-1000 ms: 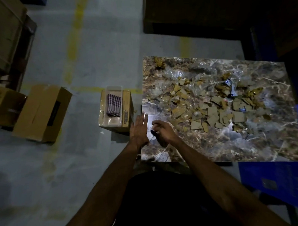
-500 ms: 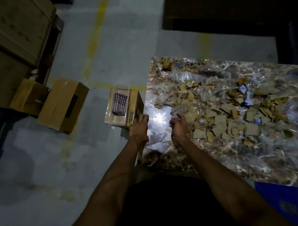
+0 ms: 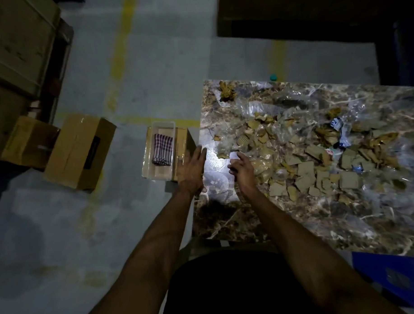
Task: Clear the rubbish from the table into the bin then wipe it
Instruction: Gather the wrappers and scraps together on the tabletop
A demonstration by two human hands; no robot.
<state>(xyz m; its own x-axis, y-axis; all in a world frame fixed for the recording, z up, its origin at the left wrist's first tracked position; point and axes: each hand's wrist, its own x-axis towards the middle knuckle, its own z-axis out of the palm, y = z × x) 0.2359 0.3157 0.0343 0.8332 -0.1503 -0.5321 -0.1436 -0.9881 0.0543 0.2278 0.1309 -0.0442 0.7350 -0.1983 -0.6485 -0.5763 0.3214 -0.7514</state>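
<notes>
Two hands, left (image 3: pixel 192 168) flat, right (image 3: pixel 242 167) loose-fingered, empty, rubbish (image 3: pixel 307 162) just right of them.

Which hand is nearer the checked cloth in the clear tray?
Left. The left hand lies flat at the table's left edge, just right of the checked cloth in its clear tray. The right hand is farther right, over the table by the cardboard scraps.

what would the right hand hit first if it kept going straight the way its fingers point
Most likely the small torn brown scrap just beyond the right hand, at the near edge of the rubbish pile on the marble table. Height above the table is unclear, so it might pass over.
</notes>
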